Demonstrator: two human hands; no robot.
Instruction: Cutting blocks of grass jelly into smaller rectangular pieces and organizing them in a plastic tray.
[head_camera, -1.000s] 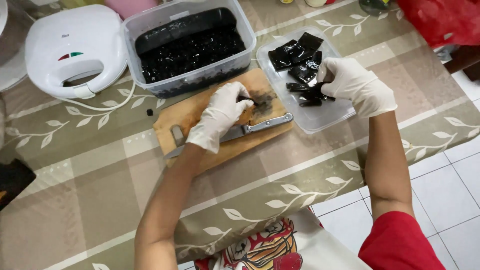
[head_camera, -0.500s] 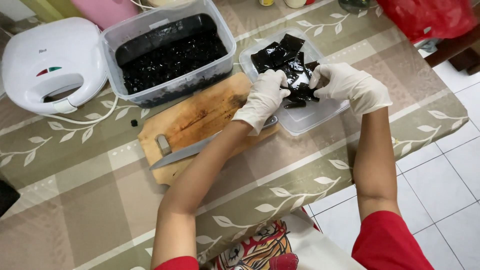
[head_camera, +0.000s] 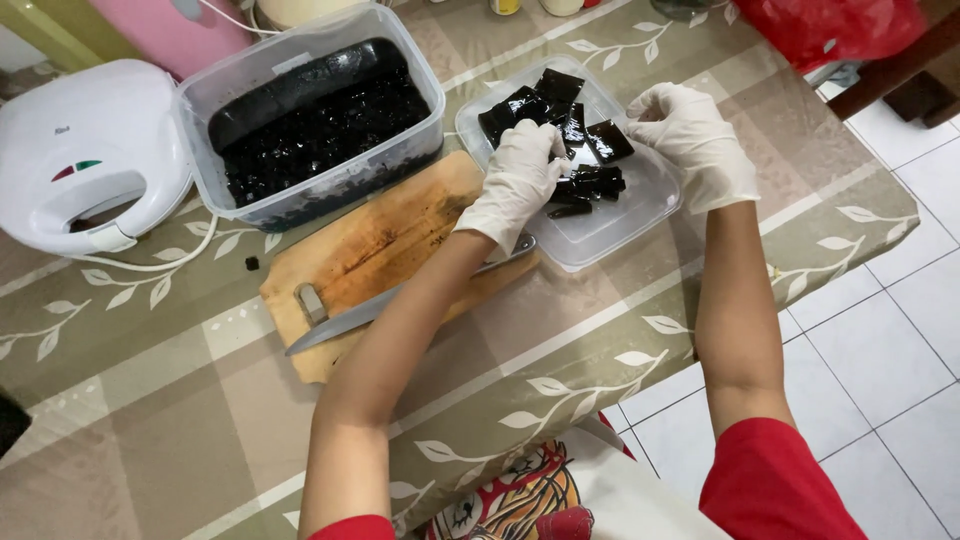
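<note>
Left hand (head_camera: 518, 180) is pinching black jelly pieces (head_camera: 590, 150) over the clear tray (head_camera: 640, 215), fingers curled shut on one. Right hand (head_camera: 693, 140) is resting half-closed on the tray rim at 3 o'clock; grasp unclear. Knife (head_camera: 400, 305) is lying on board (head_camera: 370, 250) at 8 o'clock. Advisable: light grip, keeping slippery pieces low over the tray.

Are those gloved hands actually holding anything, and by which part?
The left hand rests on the black jelly pieces in the shallow clear container; any grip is hidden. The right hand seems empty.
</note>
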